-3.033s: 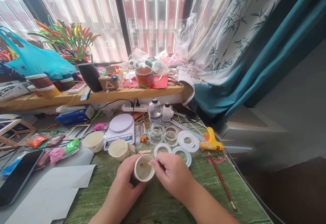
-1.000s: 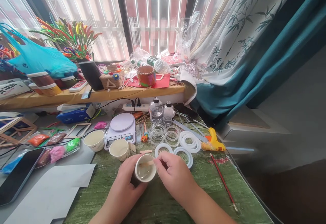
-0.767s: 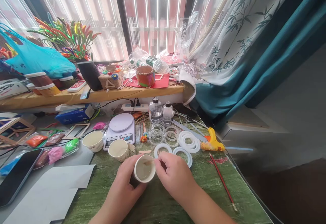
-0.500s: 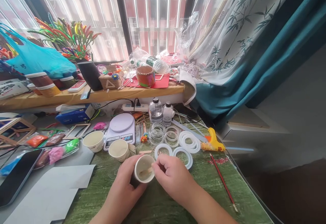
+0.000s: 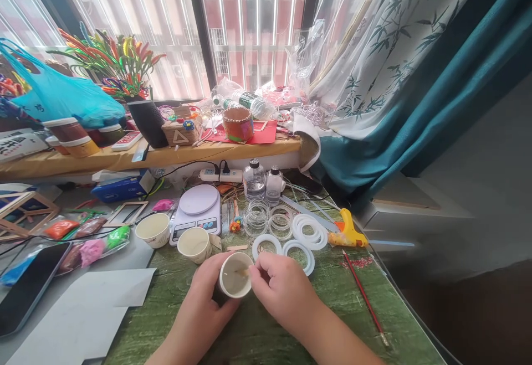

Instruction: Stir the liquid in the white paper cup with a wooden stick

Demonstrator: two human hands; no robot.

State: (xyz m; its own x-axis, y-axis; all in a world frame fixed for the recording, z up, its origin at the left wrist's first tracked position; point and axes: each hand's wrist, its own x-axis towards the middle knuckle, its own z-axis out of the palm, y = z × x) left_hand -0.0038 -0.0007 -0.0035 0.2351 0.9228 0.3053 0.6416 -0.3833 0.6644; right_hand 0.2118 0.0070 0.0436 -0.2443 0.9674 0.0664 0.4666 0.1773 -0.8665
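Observation:
My left hand (image 5: 203, 304) is wrapped round a small white paper cup (image 5: 235, 274) that rests on the green table mat (image 5: 257, 337). My right hand (image 5: 282, 290) pinches a thin wooden stick (image 5: 241, 271) whose tip reaches into the cup. Just behind my hands lie white rings (image 5: 296, 250) and clear rings (image 5: 254, 218). Two more paper cups (image 5: 193, 243) stand to the left, in front of a white kitchen scale (image 5: 196, 210).
A red paintbrush (image 5: 363, 296) and a yellow glue gun (image 5: 347, 231) lie at the right. Two small bottles (image 5: 254, 179) stand behind the rings. Grey paper sheets (image 5: 83, 309), clay packets (image 5: 89, 243) and a dark tablet (image 5: 25, 293) crowd the left. A cluttered shelf (image 5: 124, 157) runs behind.
The stick in my right hand has shifted about inside the cup in small moves. My left hand and the cup have stayed in place.

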